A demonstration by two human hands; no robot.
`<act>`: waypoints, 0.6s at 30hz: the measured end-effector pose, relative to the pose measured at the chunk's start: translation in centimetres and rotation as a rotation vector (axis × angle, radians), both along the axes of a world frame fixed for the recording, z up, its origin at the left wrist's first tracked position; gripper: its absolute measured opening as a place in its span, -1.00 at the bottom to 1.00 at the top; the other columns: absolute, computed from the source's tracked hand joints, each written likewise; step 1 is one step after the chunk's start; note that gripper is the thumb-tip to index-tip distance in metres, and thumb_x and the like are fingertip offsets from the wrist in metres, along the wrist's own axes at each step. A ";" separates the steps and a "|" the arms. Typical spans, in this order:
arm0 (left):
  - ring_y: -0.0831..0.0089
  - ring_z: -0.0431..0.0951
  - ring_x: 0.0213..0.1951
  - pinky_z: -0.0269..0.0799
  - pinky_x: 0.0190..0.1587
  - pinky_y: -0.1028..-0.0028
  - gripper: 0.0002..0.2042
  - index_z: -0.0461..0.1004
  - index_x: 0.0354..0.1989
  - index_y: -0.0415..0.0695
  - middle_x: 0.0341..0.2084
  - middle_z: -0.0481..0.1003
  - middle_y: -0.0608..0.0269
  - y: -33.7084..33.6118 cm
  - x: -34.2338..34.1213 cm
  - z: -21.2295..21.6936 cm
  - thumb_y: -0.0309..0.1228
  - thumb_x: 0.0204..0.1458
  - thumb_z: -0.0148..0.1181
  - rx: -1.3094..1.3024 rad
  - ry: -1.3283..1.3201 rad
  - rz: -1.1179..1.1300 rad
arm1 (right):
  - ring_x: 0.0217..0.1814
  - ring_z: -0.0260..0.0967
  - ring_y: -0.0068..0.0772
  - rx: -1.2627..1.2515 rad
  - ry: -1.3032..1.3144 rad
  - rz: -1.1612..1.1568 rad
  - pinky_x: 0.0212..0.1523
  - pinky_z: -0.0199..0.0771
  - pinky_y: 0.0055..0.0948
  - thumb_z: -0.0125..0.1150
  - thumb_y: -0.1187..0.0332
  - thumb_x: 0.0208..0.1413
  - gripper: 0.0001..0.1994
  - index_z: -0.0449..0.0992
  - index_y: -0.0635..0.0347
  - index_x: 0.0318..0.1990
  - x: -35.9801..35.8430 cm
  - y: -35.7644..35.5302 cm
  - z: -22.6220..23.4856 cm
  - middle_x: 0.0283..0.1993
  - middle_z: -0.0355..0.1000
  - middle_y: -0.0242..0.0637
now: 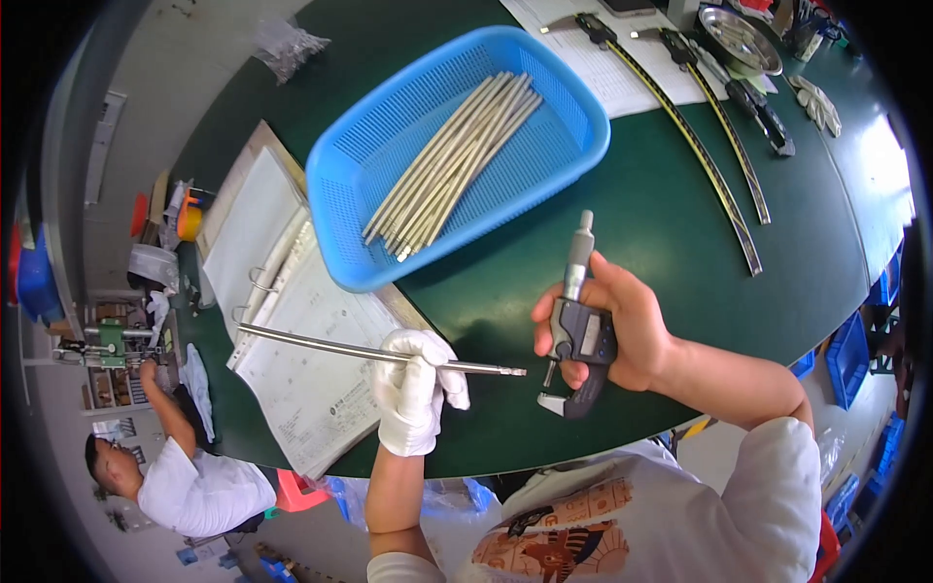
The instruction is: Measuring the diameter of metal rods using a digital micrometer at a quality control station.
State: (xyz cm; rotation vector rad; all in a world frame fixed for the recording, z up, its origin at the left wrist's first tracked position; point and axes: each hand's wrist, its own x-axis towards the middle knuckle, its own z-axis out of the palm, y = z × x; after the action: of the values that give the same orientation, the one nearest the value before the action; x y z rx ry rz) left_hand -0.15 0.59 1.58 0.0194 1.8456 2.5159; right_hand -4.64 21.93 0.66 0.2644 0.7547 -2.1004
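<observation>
Left hand [413, 394], white-gloved, closed round slim silvery metal rod [330, 344]; rod's stepped tip points at right hand. Bare right hand [632, 325] grips dark-grey micrometer with silver barrel [583, 332]; its frame gap near tip, apart. Risks: skewed approach could knock tip on frame; slick glove fabric could let rod roll. Rod's far end, left of left hand, could snag ring of white-sheeted binder [311, 398]. Blue perforated plastic basket [544, 185] limits forward travel; green tabletop [680, 282] open right of right hand.
</observation>
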 end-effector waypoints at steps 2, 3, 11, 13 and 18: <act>0.46 0.33 -0.73 0.34 -0.70 0.53 -0.84 0.26 -0.45 -0.19 -0.71 0.27 0.21 0.1 0.2 -0.5 -0.35 0.02 -0.01 0.074 0.002 -0.057 | -0.70 0.23 -0.38 -0.058 -0.005 0.001 -0.60 0.31 -0.49 -0.62 -0.08 0.09 -0.36 0.32 0.31 -0.26 -0.3 -0.1 -0.2 -0.46 0.37 -0.13; 0.46 0.33 -0.73 0.34 -0.70 0.53 -0.84 0.26 -0.45 -0.19 -0.71 0.27 0.21 0.1 0.2 -0.7 -0.35 0.02 -0.01 0.083 -0.015 -0.060 | -0.69 0.23 -0.38 -0.030 -0.015 0.004 -0.60 0.31 -0.49 -0.63 -0.06 0.10 -0.37 0.32 0.31 -0.26 -0.3 -0.1 -0.1 -0.46 0.37 -0.13; 0.43 0.36 -0.69 0.40 -0.66 0.46 -0.87 0.27 -0.45 -0.19 -0.73 0.29 0.18 0.2 0.6 -1.3 -0.39 0.03 -0.03 0.169 -0.122 -0.021 | -0.70 0.23 -0.40 -0.043 -0.036 -0.039 -0.60 0.31 -0.50 -0.61 -0.07 0.09 -0.38 0.33 0.30 -0.26 0.0 0.0 -0.5 -0.46 0.38 -0.14; 0.43 0.36 -0.70 0.40 -0.65 0.46 -0.87 0.27 -0.46 -0.19 -0.73 0.30 0.18 0.3 0.6 -1.3 -0.40 0.03 -0.04 0.159 -0.132 -0.042 | -0.66 0.25 -0.41 -0.086 -0.026 -0.059 -0.60 0.32 -0.51 -0.59 -0.08 0.09 -0.38 0.33 0.30 -0.27 0.1 0.0 -0.6 -0.46 0.38 -0.13; 0.41 0.37 -0.71 0.41 -0.65 0.46 -0.88 0.27 -0.47 -0.20 -0.72 0.32 0.14 0.4 0.8 -1.5 -0.42 0.03 -0.04 0.122 -0.128 -0.088 | -0.57 0.29 -0.45 -0.086 -0.030 -0.057 -0.61 0.33 -0.53 -0.56 -0.10 0.08 -0.37 0.35 0.30 -0.28 0.3 0.0 -0.4 -0.44 0.39 -0.12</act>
State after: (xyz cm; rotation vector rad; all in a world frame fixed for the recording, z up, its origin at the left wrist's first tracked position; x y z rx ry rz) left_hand 0.66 0.95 0.05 -0.0555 1.6078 2.5023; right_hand -4.38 21.94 0.24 0.2725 0.6444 -2.1715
